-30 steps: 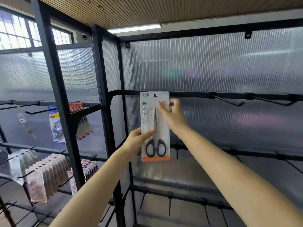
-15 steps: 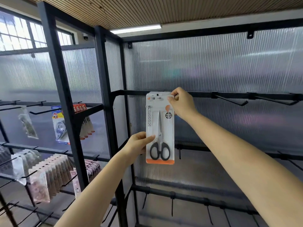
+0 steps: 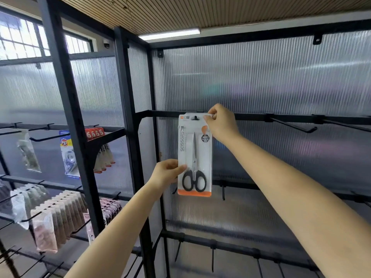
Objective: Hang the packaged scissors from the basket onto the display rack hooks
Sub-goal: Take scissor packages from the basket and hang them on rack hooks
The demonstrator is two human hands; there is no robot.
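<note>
Packaged scissors (image 3: pixel 194 155) hang upright against the top rail (image 3: pixel 251 116) of the display rack (image 3: pixel 128 117), the card's hanging hole seated on a hook (image 3: pixel 195 117). Right hand (image 3: pixel 221 123) pinches the card's upper right corner. Left hand (image 3: pixel 167 173) grips the card's lower left edge, thumb on its face. Empty hooks (image 3: pixel 293 125) stand further right. Packaged goods (image 3: pixel 52 217) hang on the left bay.
</note>
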